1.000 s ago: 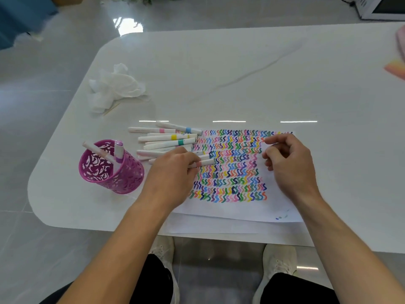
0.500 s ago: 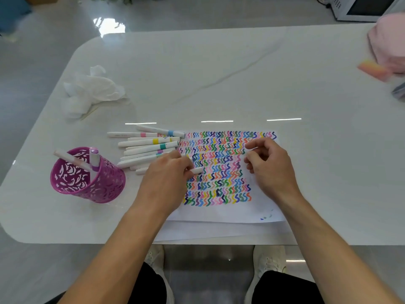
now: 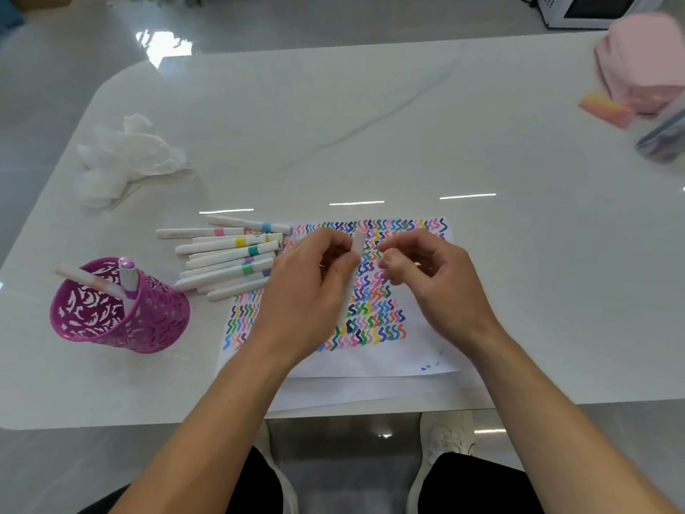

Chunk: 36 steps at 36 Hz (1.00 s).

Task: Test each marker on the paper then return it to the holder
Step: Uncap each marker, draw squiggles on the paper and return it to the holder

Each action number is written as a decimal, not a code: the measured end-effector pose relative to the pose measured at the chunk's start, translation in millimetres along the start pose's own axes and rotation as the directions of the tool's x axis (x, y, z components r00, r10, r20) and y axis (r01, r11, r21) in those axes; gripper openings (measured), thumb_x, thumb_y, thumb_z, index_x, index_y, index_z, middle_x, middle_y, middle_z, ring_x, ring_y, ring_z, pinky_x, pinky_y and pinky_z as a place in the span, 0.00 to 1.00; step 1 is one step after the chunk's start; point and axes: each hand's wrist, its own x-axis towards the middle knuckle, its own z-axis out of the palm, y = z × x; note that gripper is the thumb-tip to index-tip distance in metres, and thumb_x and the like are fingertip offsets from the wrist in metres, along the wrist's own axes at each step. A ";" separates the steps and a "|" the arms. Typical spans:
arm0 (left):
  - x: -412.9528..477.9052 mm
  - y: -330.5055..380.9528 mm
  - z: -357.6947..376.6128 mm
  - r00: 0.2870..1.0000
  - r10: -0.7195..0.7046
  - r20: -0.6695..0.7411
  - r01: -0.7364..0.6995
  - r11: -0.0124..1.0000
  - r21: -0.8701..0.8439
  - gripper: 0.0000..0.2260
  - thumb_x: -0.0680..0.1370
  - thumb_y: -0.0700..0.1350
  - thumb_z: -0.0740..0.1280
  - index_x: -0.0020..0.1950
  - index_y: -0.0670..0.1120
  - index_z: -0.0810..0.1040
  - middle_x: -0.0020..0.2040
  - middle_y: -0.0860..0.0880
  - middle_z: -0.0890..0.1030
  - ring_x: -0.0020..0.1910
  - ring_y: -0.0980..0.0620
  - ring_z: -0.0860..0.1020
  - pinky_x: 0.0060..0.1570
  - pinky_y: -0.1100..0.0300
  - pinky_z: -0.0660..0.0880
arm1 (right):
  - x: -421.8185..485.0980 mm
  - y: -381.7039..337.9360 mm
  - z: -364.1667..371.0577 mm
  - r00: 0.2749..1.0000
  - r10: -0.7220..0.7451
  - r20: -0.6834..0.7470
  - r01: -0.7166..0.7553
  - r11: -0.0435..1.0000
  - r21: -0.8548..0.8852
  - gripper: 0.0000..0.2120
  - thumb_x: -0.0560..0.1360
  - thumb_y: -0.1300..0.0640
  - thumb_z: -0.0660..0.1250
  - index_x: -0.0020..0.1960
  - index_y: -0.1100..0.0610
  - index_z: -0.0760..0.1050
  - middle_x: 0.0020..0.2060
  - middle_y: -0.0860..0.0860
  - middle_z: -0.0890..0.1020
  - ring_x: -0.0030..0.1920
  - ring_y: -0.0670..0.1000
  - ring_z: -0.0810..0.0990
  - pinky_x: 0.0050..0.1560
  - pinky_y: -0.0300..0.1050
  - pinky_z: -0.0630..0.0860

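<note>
Both my hands are hovering over the paper (image 3: 370,361) in the head view, the only one available. I am gripping a white marker (image 3: 358,242) in my left hand (image 3: 307,291), thumb pressing it against curled fingers. Its upper end is sticking up above the squiggle rows, and motion blur is smearing its colour band. Most of its barrel is hiding behind my thumb. My right hand (image 3: 430,276) is sitting just beside that upper end with the fingers curled inward. I cannot tell whether they are pinching anything, since the fingertips are blurring together.

The paper is lying at the near edge of the white table (image 3: 370,124), and my forearms are covering part of its drawn rows. Loose markers (image 3: 230,261) are lying in a pile at its left edge, the lower ones partly tucked under my left hand. Further left, the purple holder (image 3: 155,320) is standing upright with two markers inside: one purple-capped (image 3: 128,280), one white and leaning (image 3: 85,278).

A crumpled tissue (image 3: 126,153) is resting behind the holder. At the right edge, a pink bundle (image 3: 645,61), an orange-pink block (image 3: 604,107) and a grey object (image 3: 663,139) are appearing blurred, the last one cut off.
</note>
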 end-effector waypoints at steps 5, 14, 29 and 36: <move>1.7 7.0 12.9 0.994 -0.078 0.076 0.098 0.946 -0.309 0.09 0.81 0.44 0.68 0.59 0.55 0.78 0.45 0.54 0.84 0.46 0.54 0.84 0.48 0.52 0.82 | -2.6 -2.9 -0.9 0.991 -0.009 0.134 0.003 0.999 0.042 0.08 0.83 0.55 0.68 0.60 0.54 0.82 0.48 0.48 0.88 0.51 0.49 0.88 0.57 0.51 0.84; 11.4 11.0 19.4 0.995 -0.041 0.096 0.059 0.979 -0.193 0.08 0.78 0.46 0.72 0.55 0.56 0.78 0.44 0.58 0.82 0.46 0.59 0.82 0.46 0.58 0.81 | -0.7 1.9 -21.2 0.989 0.001 0.148 0.017 0.993 -0.117 0.05 0.82 0.48 0.68 0.56 0.46 0.82 0.38 0.49 0.84 0.39 0.49 0.83 0.45 0.48 0.82; 10.2 12.9 21.5 0.926 0.164 0.340 -0.265 0.924 0.276 0.11 0.84 0.46 0.62 0.62 0.49 0.81 0.50 0.51 0.80 0.49 0.52 0.77 0.46 0.67 0.62 | -3.0 10.1 -32.7 0.967 0.045 0.252 0.086 0.871 -0.484 0.13 0.81 0.40 0.64 0.50 0.47 0.81 0.36 0.43 0.83 0.35 0.45 0.80 0.35 0.40 0.73; 12.1 8.9 22.4 0.944 0.179 0.276 -0.241 0.948 0.209 0.10 0.83 0.43 0.64 0.57 0.47 0.85 0.46 0.50 0.83 0.45 0.52 0.78 0.47 0.61 0.70 | -0.2 5.5 -31.2 0.974 0.021 0.226 0.107 0.835 -0.540 0.20 0.79 0.33 0.61 0.48 0.46 0.82 0.33 0.40 0.83 0.35 0.43 0.80 0.35 0.36 0.70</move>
